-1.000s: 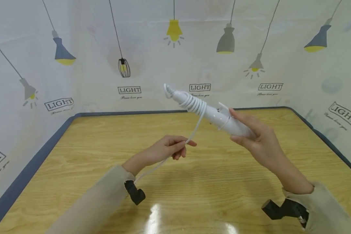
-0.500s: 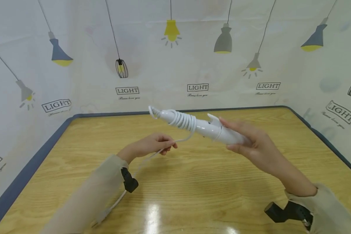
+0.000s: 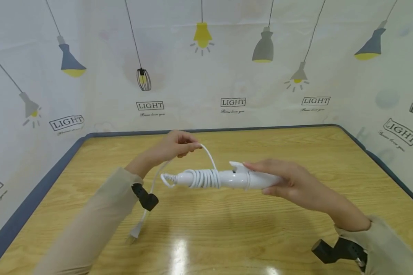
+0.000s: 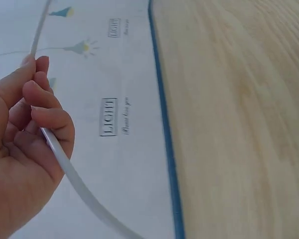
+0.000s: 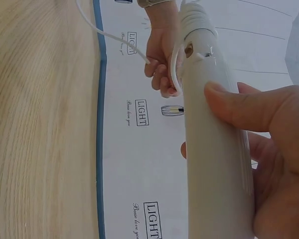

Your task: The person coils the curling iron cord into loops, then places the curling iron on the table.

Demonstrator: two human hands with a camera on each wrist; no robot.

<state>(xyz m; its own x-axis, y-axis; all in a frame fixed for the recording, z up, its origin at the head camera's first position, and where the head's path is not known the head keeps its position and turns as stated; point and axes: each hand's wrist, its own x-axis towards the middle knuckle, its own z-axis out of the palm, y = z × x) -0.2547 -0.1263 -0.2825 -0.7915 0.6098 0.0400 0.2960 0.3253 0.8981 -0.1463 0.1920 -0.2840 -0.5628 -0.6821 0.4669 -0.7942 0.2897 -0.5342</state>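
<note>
My right hand (image 3: 296, 183) grips a white curling iron (image 3: 234, 180) by its thick end, thumb and fingers on opposite sides. The iron lies nearly level above the table, with its small lever (image 3: 238, 165) on the upper side. Several turns of white cord (image 3: 204, 178) wrap its narrower end. My left hand (image 3: 173, 147), beyond the iron and to its left, pinches the loose length of cord between thumb and fingers. From there the cord (image 4: 79, 184) runs through the palm in the left wrist view. Its plug (image 3: 135, 231) hangs below the left wrist.
A wood-grain table (image 3: 261, 240) spreads beneath both hands, with a dark blue edge (image 3: 124, 134) along its back and sides. Pale backdrop walls (image 3: 179, 76) printed with lamps rise behind it. Each wrist carries a black camera mount (image 3: 148, 200).
The curling iron has come down and turned from slanted to level. My left hand has moved left, then upward, with the cord. The plug has come into view beneath the left wrist.
</note>
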